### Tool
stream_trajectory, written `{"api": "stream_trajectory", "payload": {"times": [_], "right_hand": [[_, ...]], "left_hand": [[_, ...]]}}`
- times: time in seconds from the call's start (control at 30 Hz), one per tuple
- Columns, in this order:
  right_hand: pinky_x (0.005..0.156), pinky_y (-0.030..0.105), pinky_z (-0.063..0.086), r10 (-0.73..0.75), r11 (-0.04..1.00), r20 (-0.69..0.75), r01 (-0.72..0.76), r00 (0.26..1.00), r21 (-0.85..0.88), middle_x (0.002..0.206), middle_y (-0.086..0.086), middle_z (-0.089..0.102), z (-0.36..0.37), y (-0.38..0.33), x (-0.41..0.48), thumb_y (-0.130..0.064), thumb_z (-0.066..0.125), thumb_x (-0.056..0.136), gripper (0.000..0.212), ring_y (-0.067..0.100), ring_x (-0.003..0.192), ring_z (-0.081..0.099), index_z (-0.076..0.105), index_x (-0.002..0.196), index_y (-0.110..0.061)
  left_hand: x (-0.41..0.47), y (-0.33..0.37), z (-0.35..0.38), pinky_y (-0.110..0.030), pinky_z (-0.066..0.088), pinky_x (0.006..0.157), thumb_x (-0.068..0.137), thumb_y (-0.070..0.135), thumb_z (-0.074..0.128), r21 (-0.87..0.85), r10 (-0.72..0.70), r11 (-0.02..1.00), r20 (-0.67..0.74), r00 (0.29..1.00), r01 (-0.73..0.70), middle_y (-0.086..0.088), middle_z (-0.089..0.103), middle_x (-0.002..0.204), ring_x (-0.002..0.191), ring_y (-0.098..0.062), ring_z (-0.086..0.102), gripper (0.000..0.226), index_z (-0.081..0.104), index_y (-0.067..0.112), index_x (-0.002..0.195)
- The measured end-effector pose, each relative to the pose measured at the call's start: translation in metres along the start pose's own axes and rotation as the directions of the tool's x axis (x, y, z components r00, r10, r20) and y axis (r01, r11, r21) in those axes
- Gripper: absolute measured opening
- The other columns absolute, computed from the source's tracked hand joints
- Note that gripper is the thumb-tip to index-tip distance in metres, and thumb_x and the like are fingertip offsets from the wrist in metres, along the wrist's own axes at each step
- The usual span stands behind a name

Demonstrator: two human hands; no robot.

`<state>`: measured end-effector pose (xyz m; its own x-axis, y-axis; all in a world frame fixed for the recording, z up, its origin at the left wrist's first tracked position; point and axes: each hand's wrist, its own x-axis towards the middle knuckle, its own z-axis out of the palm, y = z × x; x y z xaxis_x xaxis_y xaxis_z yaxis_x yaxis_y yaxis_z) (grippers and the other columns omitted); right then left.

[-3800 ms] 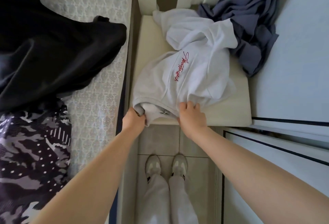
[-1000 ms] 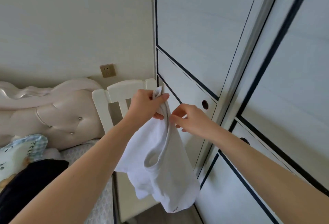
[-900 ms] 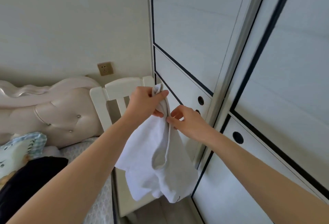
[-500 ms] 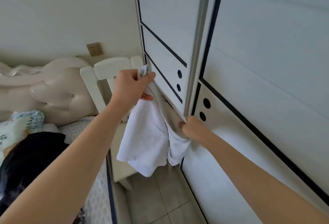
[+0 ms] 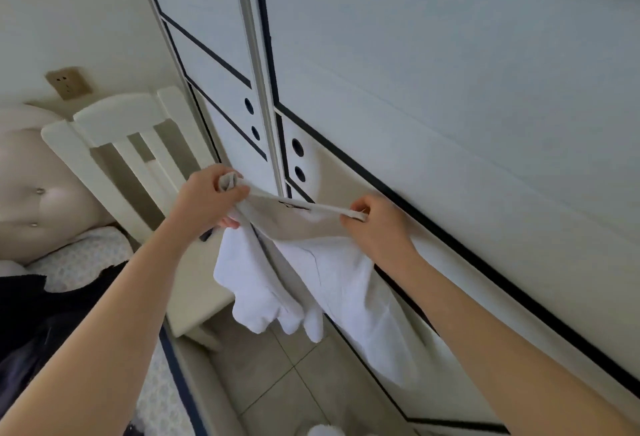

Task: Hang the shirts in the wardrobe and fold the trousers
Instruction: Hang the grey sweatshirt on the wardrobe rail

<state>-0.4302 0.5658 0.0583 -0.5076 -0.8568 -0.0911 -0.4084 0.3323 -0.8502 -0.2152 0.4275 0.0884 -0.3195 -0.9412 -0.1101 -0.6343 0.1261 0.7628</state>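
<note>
Holds a white shirt [image 5: 311, 273] up in the air, close in front of the wardrobe [image 5: 450, 89] and clear of the floor [image 5: 277, 387], with one banded edge pulled taut between both hands. Grips the left end of that edge in the left hand [image 5: 207, 198], fingers curled round a bunched bit of cloth and thumb laid over the top. Pinches the right end in the right hand [image 5: 377, 224], thumb and curled fingers closed on the band, back of the hand toward the camera. Shows a small dark mark [image 5: 294, 206] near the middle of the taut edge, too small to read. Lets the rest of the cloth hang in loose folds below and between the hands, the lowest folds ending above the floor. Cannot tell whether the cloth touches the panel behind it. Faces white sliding doors [image 5: 207, 13] trimmed with dark lines and meeting at a pale upright rail [image 5: 256, 82], with a pair of round dark holes [image 5: 297, 147] on each side of it. Beyond the left hand, a cream chair [image 5: 117, 117] with a slatted back, just beside the wardrobe and near the wall [image 5: 69, 2]. Above it, on that wall, a beige socket [image 5: 68, 83]. Farther left, a padded headboard [image 5: 31, 207] and a bed [image 5: 83, 259] with a patterned cover, and on it a black garment [image 5: 38, 318].
</note>
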Motion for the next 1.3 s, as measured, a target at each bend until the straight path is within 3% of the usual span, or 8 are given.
{"api": "stream_trajectory", "payload": {"times": [0.2, 0.4, 0.63, 0.87, 0.97, 1.13, 1.23, 1.3], "right_hand": [[0.047, 0.009, 0.036, 0.104, 0.982, -0.068, -0.114, 0.992, -0.153, 0.076, -0.007, 0.058, -0.029, 0.033, -0.049, -0.007, 0.058, 0.087, 0.010, 0.006, 0.065, 0.053, 0.060, 0.088, -0.017], [0.052, 0.011, 0.038, 0.188, 0.956, -0.176, -0.221, 0.966, -0.190, 0.075, -0.009, 0.055, -0.040, 0.059, -0.109, -0.003, 0.055, 0.087, 0.016, 0.004, 0.066, 0.051, 0.066, 0.093, -0.013], [0.056, 0.012, 0.040, 0.250, 0.933, -0.331, -0.318, 0.910, -0.169, 0.080, -0.007, 0.057, -0.063, 0.080, -0.167, -0.005, 0.056, 0.088, 0.015, 0.008, 0.073, 0.053, 0.065, 0.092, -0.016], [0.063, 0.013, 0.042, 0.341, 0.882, -0.214, -0.390, 0.915, -0.265, 0.093, -0.006, 0.059, -0.096, 0.110, -0.246, -0.015, 0.059, 0.094, 0.008, 0.010, 0.084, 0.055, 0.061, 0.096, -0.022], [0.067, 0.013, 0.041, 0.374, 0.859, -0.215, -0.424, 0.902, -0.287, 0.099, -0.003, 0.059, -0.118, 0.124, -0.281, -0.014, 0.058, 0.095, 0.013, 0.010, 0.089, 0.054, 0.063, 0.106, -0.015], [0.067, 0.022, 0.045, 0.382, 0.818, -0.327, -0.481, 0.864, -0.316, 0.090, -0.005, 0.060, -0.163, 0.156, -0.338, -0.013, 0.058, 0.093, 0.015, 0.011, 0.084, 0.058, 0.055, 0.089, -0.027], [0.064, 0.026, 0.046, 0.374, 0.806, -0.392, -0.503, 0.841, -0.311, 0.085, -0.004, 0.060, -0.190, 0.179, -0.378, -0.016, 0.059, 0.092, 0.014, 0.013, 0.077, 0.057, 0.049, 0.090, -0.025], [0.069, 0.034, 0.048, 0.350, 0.793, -0.443, -0.513, 0.826, -0.330, 0.087, 0.000, 0.059, -0.209, 0.192, -0.404, -0.018, 0.059, 0.093, 0.011, 0.018, 0.078, 0.056, 0.048, 0.092, -0.021]], "left_hand": [[0.004, -0.003, 0.041, -0.047, 0.053, 0.074, 0.094, 0.038, 0.062, 0.370, 0.083, 0.896, 0.405, 0.911, -0.246, -0.001, 0.068, 0.083, 0.056, -0.009, 0.071, 0.019, 0.064, 0.020, 0.088], [0.002, 0.001, 0.083, -0.022, 0.044, 0.059, 0.089, 0.024, 0.065, 0.488, 0.126, 0.696, 0.639, 0.759, -0.526, 0.009, 0.063, 0.083, 0.071, -0.007, 0.064, 0.009, 0.060, 0.029, 0.084], [-0.023, 0.023, 0.136, -0.036, 0.057, 0.073, 0.091, 0.032, 0.056, 0.433, 0.203, 0.695, 0.648, 0.734, -0.575, 0.001, 0.068, 0.080, 0.073, -0.015, 0.062, 0.012, 0.059, 0.024, 0.082], [-0.074, 0.042, 0.176, -0.028, 0.044, 0.059, 0.081, 0.018, 0.057, 0.637, 0.159, 0.555, 0.550, 0.820, -0.535, -0.004, 0.064, 0.078, 0.065, -0.023, 0.057, 0.011, 0.066, 0.015, 0.087], [-0.108, 0.050, 0.195, -0.026, 0.039, 0.058, 0.084, 0.017, 0.055, 0.611, 0.190, 0.588, 0.533, 0.825, -0.530, -0.005, 0.062, 0.079, 0.065, -0.023, 0.054, 0.013, 0.067, 0.013, 0.088], [-0.168, 0.069, 0.220, -0.032, 0.049, 0.069, 0.083, 0.014, 0.065, 0.450, 0.252, 0.736, 0.510, 0.822, -0.505, -0.009, 0.068, 0.084, 0.080, -0.029, 0.065, 0.015, 0.067, 0.001, 0.092], [-0.210, 0.084, 0.230, -0.033, 0.061, 0.074, 0.082, 0.006, 0.074, 0.165, 0.062, 0.966, 0.596, 0.800, -0.198, -0.012, 0.072, 0.074, 0.070, -0.025, 0.074, 0.007, 0.070, 0.000, 0.084], [-0.240, 0.092, 0.236, -0.030, 0.062, 0.073, 0.084, 0.001, 0.073, -0.045, -0.010, 0.998, 0.670, 0.742, 0.054, -0.015, 0.074, 0.081, 0.074, -0.024, 0.075, 0.006, 0.070, -0.001, 0.090]]}}
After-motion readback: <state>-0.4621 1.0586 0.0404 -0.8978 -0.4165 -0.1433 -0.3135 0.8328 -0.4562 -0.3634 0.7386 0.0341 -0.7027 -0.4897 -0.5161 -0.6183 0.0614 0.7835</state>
